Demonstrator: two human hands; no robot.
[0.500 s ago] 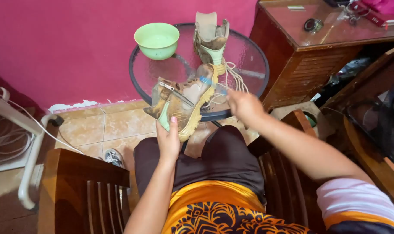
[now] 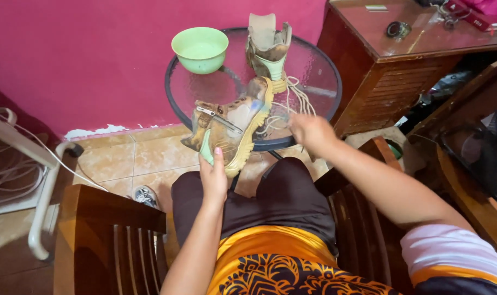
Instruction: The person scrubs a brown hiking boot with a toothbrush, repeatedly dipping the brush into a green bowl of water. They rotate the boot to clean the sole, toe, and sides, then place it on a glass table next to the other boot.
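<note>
Floor tile point(image 2: 150, 158) at nine o'clock lies bare between a white tube frame point(image 2: 43, 191) with loose cords and the glass table's base, giving the widest open room on that side. Wooden chair arm point(image 2: 104, 213) at seven o'clock, slatted, close under the left forearm, narrowing any move down and outward. Left hand point(image 2: 214, 176) just below centre, fingers grasping the heel end of a worn boot point(image 2: 232, 123), thumb and fingertips pressed on its pale green heel panel. Boot held tilted over the near rim of the round glass table point(image 2: 314, 71), toe pointing toward one o'clock, sole edge turned toward the right: tan and brown upper, scuffed and dirty, yellowish sole, a metal zip along the side, cream laces point(image 2: 295, 101) trailing loose onto the glass. Green bowl point(image 2: 200, 49) at eleven o'clock on the table's far left, well apart from the boot. Second boot point(image 2: 267, 46) upright at twelve o'clock, tongue standing open, its base just beside the held boot's toe. Right hand point(image 2: 311, 131) at two o'clock by the table's near right rim, fingers curled at the laces; cannot tell if clenched on them. Dark wooden cabinet point(image 2: 401, 60) at two o'clock, crowding the table's right edge.
</note>
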